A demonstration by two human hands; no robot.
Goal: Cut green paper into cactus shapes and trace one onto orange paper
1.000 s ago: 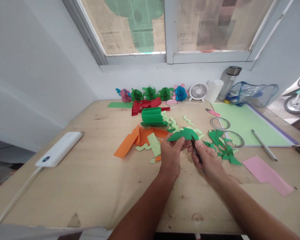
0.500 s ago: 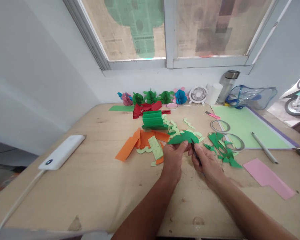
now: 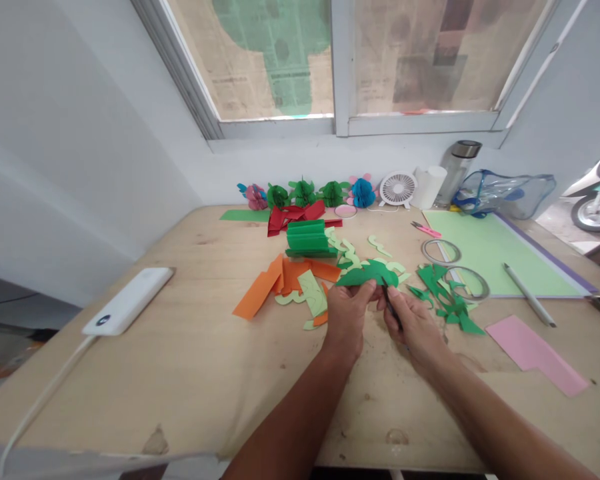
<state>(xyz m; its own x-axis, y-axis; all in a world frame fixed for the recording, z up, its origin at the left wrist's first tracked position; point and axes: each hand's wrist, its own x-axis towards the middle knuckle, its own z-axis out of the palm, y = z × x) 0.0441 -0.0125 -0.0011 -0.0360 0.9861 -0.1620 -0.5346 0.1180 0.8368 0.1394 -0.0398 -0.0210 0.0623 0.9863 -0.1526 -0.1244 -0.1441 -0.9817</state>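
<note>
My left hand (image 3: 349, 313) pinches the lower edge of a green paper cutout (image 3: 365, 274) with a curved outline. In my right hand (image 3: 414, 321) is a pair of dark scissors (image 3: 392, 307), its blades pointing up against the right part of the green paper. Both hands are close together above the table. Pale green wavy cutouts (image 3: 349, 257) lie just behind the paper, and dark green scraps (image 3: 453, 303) are scattered to the right. Left of my left hand are orange paper pieces (image 3: 260, 290) and a pale green piece with drawn lines (image 3: 312, 295).
Behind stand folded green paper (image 3: 306, 239), red paper (image 3: 293, 217), paper figures (image 3: 303, 193), a white fan (image 3: 398, 190) and a bottle (image 3: 461, 170). Tape rolls (image 3: 467, 285), pink snips (image 3: 427, 229), a pen (image 3: 530, 295) and pink paper (image 3: 535, 355) lie right. A white power strip (image 3: 129, 301) is left.
Both hands keep the same hold on the green paper and scissors, with hardly any movement. The view has shifted slightly, so the table items sit a little further right.
</note>
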